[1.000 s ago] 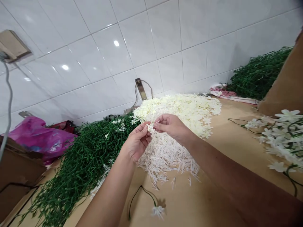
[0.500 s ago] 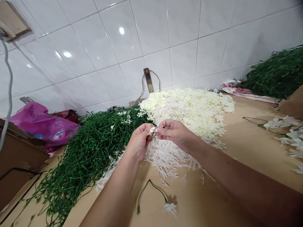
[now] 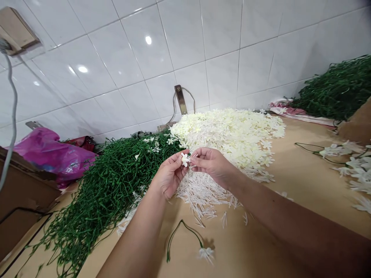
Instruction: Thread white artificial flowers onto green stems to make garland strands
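My left hand (image 3: 169,175) pinches a small white artificial flower (image 3: 184,159) between thumb and fingers. Close beside it, my right hand (image 3: 213,166) is closed at the fingertips on a thin white piece, too small to make out fully. Both hands are held over a heap of white stamen pieces (image 3: 199,193). Behind them spreads a pile of pale yellow-white flower petals (image 3: 237,131). Green plastic stems (image 3: 113,177) are heaped to the left. Nearer to me, a bent green stem (image 3: 174,233) lies on the table with a white flower (image 3: 206,253) at one end.
White flowers on stems (image 3: 361,170) lie at the right. More green stems (image 3: 339,88) rest on a red-and-white cloth (image 3: 301,116) by the tiled wall (image 3: 185,46). A pink plastic bag (image 3: 58,154) and cardboard box (image 3: 29,193) stand left, near a hanging cable (image 3: 13,104).
The flower in my left hand has turned, so its open petals now face me. My hands stay close together in almost the same place; the view has shifted slightly.
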### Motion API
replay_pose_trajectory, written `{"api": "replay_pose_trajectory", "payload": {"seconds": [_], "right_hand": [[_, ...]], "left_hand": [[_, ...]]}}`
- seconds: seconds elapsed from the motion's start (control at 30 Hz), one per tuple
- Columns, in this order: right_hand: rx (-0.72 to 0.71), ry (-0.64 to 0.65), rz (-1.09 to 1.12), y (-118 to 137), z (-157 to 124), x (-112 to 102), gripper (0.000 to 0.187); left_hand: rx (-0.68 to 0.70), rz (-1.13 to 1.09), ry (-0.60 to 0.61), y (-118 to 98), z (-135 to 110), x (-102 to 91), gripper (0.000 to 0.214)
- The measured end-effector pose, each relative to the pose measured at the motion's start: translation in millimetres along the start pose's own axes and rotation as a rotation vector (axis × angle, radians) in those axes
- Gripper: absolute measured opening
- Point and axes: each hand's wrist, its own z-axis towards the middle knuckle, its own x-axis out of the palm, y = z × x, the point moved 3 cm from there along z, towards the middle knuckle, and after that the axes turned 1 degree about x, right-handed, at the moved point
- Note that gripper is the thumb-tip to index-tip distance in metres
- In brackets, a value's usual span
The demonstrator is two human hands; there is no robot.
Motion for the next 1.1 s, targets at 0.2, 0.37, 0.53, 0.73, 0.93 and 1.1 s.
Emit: {"api": "replay_pose_trajectory", "payload": {"seconds": [0.2, 0.37, 0.53, 0.73, 0.93, 1.1], "right_hand": [[-0.011, -0.013, -0.017, 1, 0, -2, 0.024], [-0.012, 0.036, -0.057, 3, -1, -1, 0.018], [-0.008, -0.009, -0.196, 2, -1, -1, 0.014], [-0.046, -0.042, -0.225, 6, 0, -2, 0.013], [-0.172, -0.106, -0.401, 10, 3, -6, 0.011], [-0.198, -0.088, -0.478, 11, 2, -6, 0.009]], "left_hand": [[0.085, 0.148, -0.054, -1, -3, 6.7, 0.019], [0.173, 0.267, -0.111, -3, -5, 8.5, 0.018], [0.228, 0.306, -0.136, -2, -4, 7.7, 0.018], [0.080, 0.221, -0.054, 4, -3, 5.2, 0.033], [0.070, 0.296, -0.020, 0, -4, 1.2, 0.025], [0.110, 0.313, 0.023, -3, -5, 1.9, 0.018]]}}
